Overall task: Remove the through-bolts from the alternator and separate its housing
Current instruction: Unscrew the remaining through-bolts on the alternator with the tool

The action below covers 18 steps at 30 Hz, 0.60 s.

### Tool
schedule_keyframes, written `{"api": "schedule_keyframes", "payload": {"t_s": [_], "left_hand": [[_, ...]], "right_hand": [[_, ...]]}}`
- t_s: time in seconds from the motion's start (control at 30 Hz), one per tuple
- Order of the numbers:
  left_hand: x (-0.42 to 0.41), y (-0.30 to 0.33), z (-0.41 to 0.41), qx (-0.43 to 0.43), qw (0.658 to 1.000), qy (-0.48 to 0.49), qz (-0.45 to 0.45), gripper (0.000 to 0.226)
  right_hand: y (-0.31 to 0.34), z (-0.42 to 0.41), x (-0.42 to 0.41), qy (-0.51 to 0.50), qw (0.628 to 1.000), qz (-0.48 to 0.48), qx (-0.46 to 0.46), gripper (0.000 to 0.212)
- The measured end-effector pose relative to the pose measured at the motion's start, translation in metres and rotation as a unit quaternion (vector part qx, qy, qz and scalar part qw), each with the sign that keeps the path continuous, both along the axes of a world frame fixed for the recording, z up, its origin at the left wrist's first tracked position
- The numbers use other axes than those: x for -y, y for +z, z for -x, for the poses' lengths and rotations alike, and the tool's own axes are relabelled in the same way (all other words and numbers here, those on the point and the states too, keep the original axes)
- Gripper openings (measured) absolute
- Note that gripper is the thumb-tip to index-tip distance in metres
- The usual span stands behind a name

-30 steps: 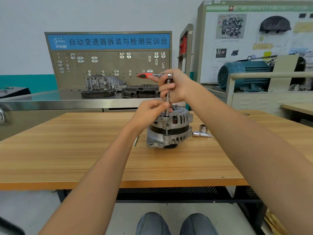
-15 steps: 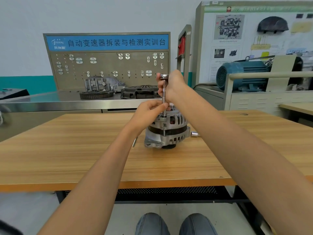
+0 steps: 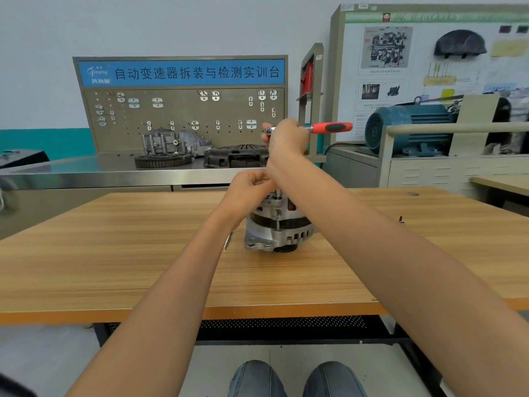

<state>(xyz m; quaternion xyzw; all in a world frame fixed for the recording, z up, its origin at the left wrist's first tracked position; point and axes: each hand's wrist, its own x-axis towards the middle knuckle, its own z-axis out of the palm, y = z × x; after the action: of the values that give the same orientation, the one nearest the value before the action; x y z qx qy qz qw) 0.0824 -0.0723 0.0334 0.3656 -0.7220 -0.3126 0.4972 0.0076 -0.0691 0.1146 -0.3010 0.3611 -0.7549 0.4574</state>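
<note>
Head view: alternator standing mid-worktop, nearer the far edge. Right hand gripping the red-handled ratchet, left hand pinching around the extension, contact hidden. Best keeping the extension plumb, swinging short, steadying the housing.
</note>
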Motion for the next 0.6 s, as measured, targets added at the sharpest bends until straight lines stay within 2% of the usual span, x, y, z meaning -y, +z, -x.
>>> {"api": "schedule_keyframes", "payload": {"t_s": [0.07, 0.17, 0.27, 0.33, 0.4, 0.47, 0.53, 0.6], "left_hand": [[0.000, 0.001, 0.001, 0.012, 1.000, -0.007, -0.007, 0.013], [0.001, 0.001, -0.001, 0.026, 0.999, -0.006, -0.017, 0.015], [0.001, 0.001, -0.002, 0.015, 1.000, -0.010, -0.013, 0.017], [0.002, 0.000, -0.002, 0.005, 1.000, -0.009, -0.003, 0.016], [0.002, -0.001, -0.001, -0.009, 1.000, -0.003, 0.003, 0.022], [0.002, -0.001, 0.000, -0.015, 1.000, 0.018, 0.001, 0.033], [0.000, -0.001, 0.000, -0.012, 1.000, 0.016, 0.002, 0.030], [0.000, 0.000, 0.000, -0.010, 1.000, -0.002, 0.004, 0.018]], "right_hand": [[0.004, 0.009, 0.001, 0.099, 0.994, -0.025, -0.041, 0.020], [0.009, 0.023, 0.003, 0.245, 0.961, -0.065, -0.111, 0.025], [0.011, 0.030, -0.001, 0.309, 0.938, -0.065, -0.142, 0.023], [0.009, 0.021, -0.003, 0.236, 0.963, -0.064, -0.115, 0.020], [0.003, 0.004, -0.005, 0.074, 0.994, -0.040, -0.074, 0.017], [-0.002, -0.009, -0.002, -0.055, 0.998, -0.011, -0.041, 0.019], [0.000, -0.009, 0.000, -0.044, 0.998, -0.023, -0.033, 0.019], [0.005, 0.005, 0.001, 0.081, 0.994, -0.054, -0.044, 0.018]]}}
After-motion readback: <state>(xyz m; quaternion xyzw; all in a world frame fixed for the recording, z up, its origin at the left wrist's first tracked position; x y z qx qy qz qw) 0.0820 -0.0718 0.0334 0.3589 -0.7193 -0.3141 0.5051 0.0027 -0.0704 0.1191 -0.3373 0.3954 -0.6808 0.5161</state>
